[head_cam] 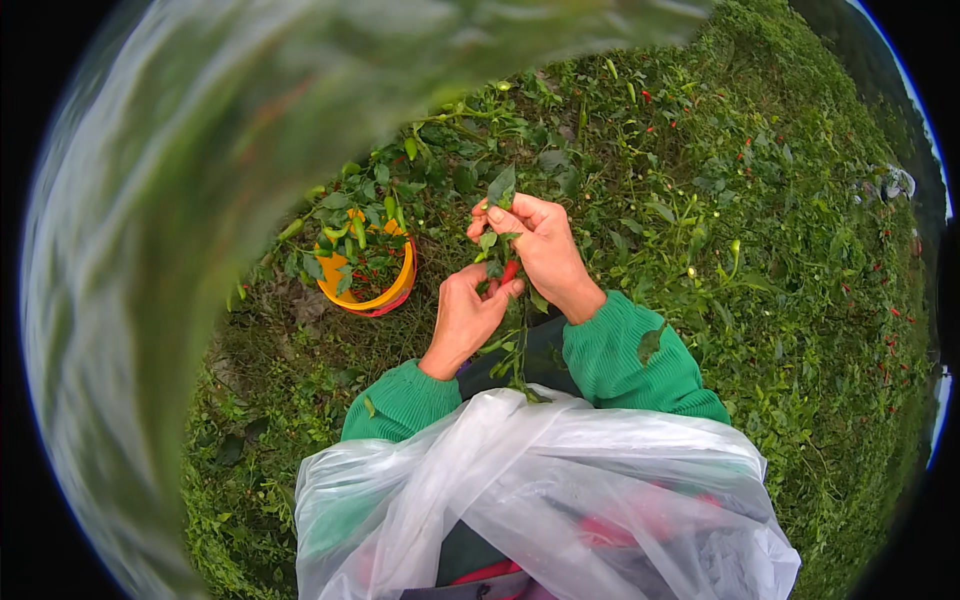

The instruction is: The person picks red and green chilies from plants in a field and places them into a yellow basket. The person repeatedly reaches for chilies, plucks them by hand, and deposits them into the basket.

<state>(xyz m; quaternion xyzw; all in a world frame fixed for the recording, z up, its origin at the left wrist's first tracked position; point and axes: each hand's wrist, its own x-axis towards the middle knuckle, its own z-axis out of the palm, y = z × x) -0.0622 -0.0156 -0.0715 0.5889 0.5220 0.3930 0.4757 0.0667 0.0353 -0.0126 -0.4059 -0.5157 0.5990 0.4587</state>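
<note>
Right in front of me, my left hand (466,309) pinches a red chili pepper (510,271) between thumb and fingers. Above it and slightly right, my right hand (536,236) grips a leafy chili stem (497,241), with a dark green leaf standing up past the fingertips. More of the plant hangs below both hands, over my lap. Left of my hands sits a yellow bucket (407,277) with a red outer side. Red chilies show inside it, partly hidden by a branch with green chilies (360,231) that leans across its opening.
Chili plants (675,202) with scattered red and green peppers surround me. Clear plastic sheeting (525,465) covers my front. A blurred, translucent film hides the upper left of the view. A whitish object (896,182) lies far off at the right.
</note>
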